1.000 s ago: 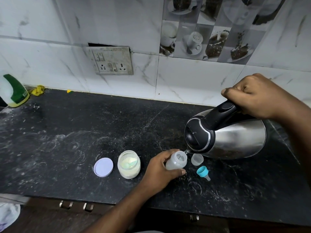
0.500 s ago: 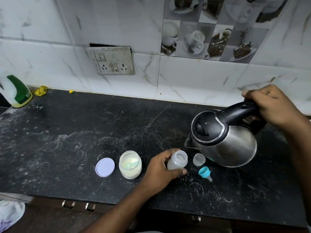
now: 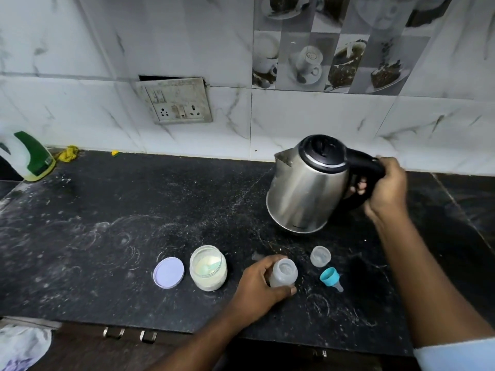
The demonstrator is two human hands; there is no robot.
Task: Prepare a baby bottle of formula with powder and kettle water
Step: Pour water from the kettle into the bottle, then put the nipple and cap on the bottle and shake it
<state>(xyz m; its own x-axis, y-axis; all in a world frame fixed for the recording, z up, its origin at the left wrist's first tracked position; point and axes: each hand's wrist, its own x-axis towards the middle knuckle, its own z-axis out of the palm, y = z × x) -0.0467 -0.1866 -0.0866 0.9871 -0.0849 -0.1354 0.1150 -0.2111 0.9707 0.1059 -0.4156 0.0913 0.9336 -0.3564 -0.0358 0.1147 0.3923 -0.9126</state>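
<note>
Bottle (image 3: 284, 275), one, lower centre, gripped by left hand (image 3: 254, 287); one kettle (image 3: 308, 191), handle grasped by right hand (image 3: 387, 188); one jar (image 3: 211, 282) holds powder (image 3: 206, 266).

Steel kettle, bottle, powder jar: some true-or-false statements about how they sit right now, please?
The right hand grips the stainless steel kettle's black handle. True.
The kettle is tipped over the small translucent baby bottle. False: it is roughly upright, behind the bottle and apart from it.
The left hand holds the bottle. True.
The clear jar of pale powder is lidded. False: its round lilac lid lies beside it.
The teal ring with nipple is screwed onto the bottle. False: it lies on the black counter beside it.
</note>
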